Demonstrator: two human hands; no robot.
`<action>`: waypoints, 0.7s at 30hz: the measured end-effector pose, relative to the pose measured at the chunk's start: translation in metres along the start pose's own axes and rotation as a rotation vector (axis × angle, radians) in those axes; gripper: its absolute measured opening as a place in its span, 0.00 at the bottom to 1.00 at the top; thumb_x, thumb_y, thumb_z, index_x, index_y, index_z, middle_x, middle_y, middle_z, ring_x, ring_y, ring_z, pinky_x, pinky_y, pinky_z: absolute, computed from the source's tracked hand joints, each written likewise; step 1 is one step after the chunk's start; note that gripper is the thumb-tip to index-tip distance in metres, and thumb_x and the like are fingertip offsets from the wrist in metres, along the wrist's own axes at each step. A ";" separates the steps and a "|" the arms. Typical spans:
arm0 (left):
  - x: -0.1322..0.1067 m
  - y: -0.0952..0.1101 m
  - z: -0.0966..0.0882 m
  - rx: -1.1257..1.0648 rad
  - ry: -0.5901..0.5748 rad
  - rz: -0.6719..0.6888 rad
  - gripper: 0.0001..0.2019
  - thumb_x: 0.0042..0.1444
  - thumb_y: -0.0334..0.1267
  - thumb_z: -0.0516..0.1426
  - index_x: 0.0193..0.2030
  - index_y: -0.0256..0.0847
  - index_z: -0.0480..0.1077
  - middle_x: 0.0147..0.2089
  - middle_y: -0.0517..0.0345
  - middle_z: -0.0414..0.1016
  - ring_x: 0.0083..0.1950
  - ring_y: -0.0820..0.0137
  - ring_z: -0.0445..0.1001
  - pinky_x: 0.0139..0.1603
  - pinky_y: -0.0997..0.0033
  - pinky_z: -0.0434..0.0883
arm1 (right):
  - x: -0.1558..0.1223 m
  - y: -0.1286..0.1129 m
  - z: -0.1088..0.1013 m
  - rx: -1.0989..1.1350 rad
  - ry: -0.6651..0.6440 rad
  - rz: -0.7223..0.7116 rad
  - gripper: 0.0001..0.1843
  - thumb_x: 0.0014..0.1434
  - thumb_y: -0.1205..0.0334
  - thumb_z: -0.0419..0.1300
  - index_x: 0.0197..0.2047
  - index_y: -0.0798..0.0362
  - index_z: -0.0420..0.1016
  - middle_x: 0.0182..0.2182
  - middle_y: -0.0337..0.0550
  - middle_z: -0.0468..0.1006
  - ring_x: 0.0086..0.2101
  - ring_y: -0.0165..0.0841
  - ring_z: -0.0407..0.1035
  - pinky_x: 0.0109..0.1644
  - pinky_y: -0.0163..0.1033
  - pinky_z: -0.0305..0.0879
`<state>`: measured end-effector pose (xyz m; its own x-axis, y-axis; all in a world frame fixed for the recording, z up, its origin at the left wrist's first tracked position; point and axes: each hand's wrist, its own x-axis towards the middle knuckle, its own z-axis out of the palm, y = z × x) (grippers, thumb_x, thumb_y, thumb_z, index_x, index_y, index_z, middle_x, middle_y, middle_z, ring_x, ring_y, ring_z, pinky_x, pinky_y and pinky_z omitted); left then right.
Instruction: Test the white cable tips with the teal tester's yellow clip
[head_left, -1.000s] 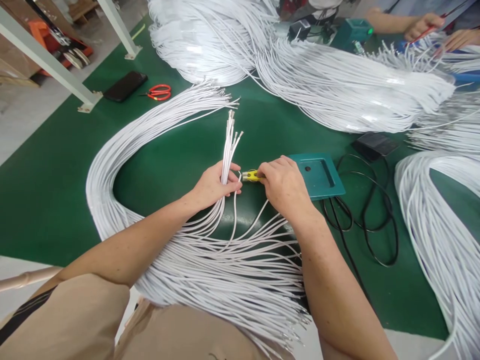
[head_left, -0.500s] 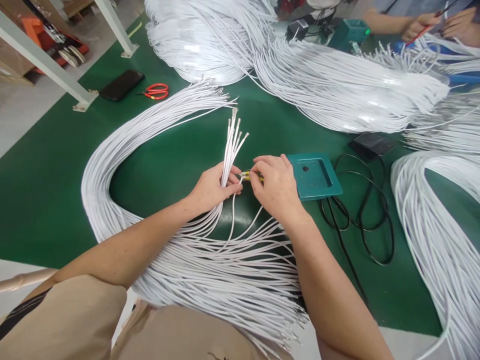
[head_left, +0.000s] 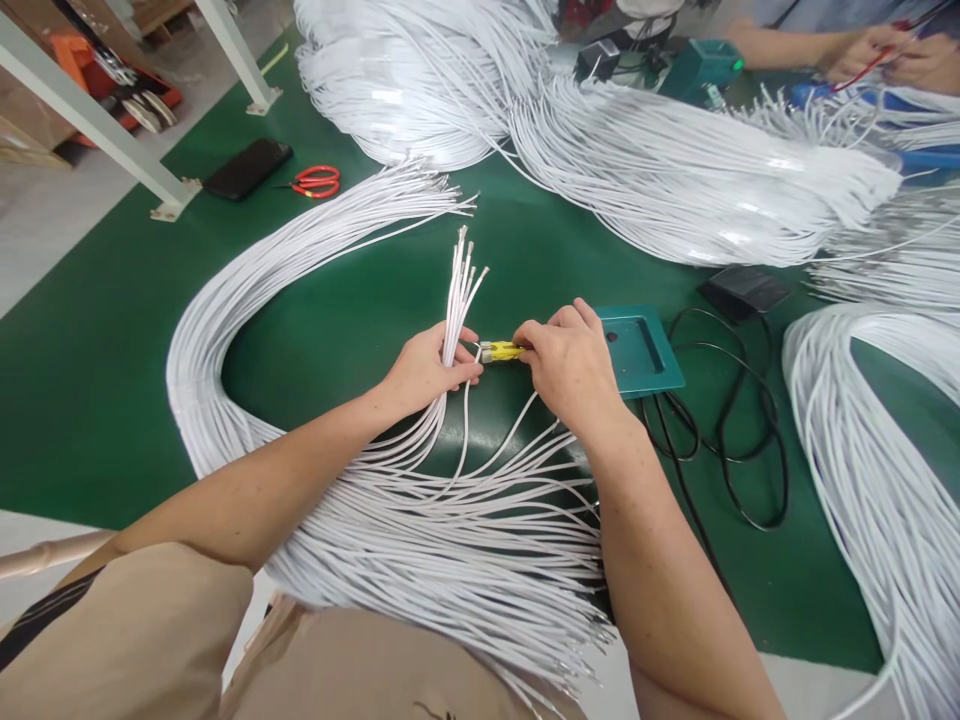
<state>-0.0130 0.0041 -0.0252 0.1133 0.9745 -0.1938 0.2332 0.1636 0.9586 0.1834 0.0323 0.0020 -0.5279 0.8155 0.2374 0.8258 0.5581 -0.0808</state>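
Note:
My left hand (head_left: 426, 368) grips a small bunch of white wires (head_left: 459, 290) that stand up and fan out above my fingers, their stripped ends pointing away from me. My right hand (head_left: 571, 362) pinches a small yellow tool (head_left: 501, 351) whose tip meets a single white wire at my left thumb. Both hands hover over the green table (head_left: 112, 380). A large loop of white wires (head_left: 247, 290) curves from the far left round to a thick fan of wires (head_left: 465, 560) at the table's near edge.
A teal tray (head_left: 645, 350) lies right of my right hand, with black cables (head_left: 735, 440) and a black box (head_left: 742, 290) beyond. Big white wire bundles (head_left: 675, 170) fill the back and right. Red scissors (head_left: 319, 181) and a phone (head_left: 247, 168) lie back left. Another person's hands (head_left: 877, 50) work at the back right.
My right hand has slid slightly right, so more of the yellow tool shows again. The held wires have leaned a little. The other person's hands have shifted.

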 end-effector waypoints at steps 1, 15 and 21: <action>0.001 -0.001 0.000 0.018 -0.001 0.000 0.19 0.45 0.37 0.64 0.45 0.39 0.67 0.29 0.58 0.78 0.28 0.70 0.76 0.29 0.72 0.71 | 0.000 0.000 0.000 -0.003 0.004 0.005 0.14 0.57 0.73 0.51 0.36 0.51 0.77 0.24 0.43 0.73 0.38 0.40 0.64 0.63 0.54 0.51; 0.000 0.004 -0.009 -0.052 -0.060 -0.108 0.21 0.46 0.34 0.64 0.48 0.37 0.69 0.32 0.59 0.75 0.31 0.70 0.77 0.34 0.71 0.72 | -0.013 0.018 0.003 -0.121 0.214 0.291 0.20 0.64 0.59 0.51 0.57 0.56 0.66 0.59 0.60 0.66 0.60 0.53 0.55 0.62 0.70 0.42; -0.002 0.007 -0.013 -0.230 -0.092 -0.049 0.24 0.47 0.36 0.65 0.53 0.40 0.70 0.32 0.62 0.72 0.32 0.74 0.75 0.30 0.76 0.67 | -0.007 -0.010 -0.017 0.240 0.208 0.137 0.14 0.65 0.63 0.49 0.46 0.54 0.75 0.45 0.53 0.76 0.48 0.42 0.67 0.52 0.48 0.63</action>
<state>-0.0243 0.0059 -0.0150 0.1974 0.9480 -0.2495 0.0162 0.2513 0.9678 0.1823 0.0183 0.0179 -0.3433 0.8501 0.3992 0.8030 0.4862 -0.3447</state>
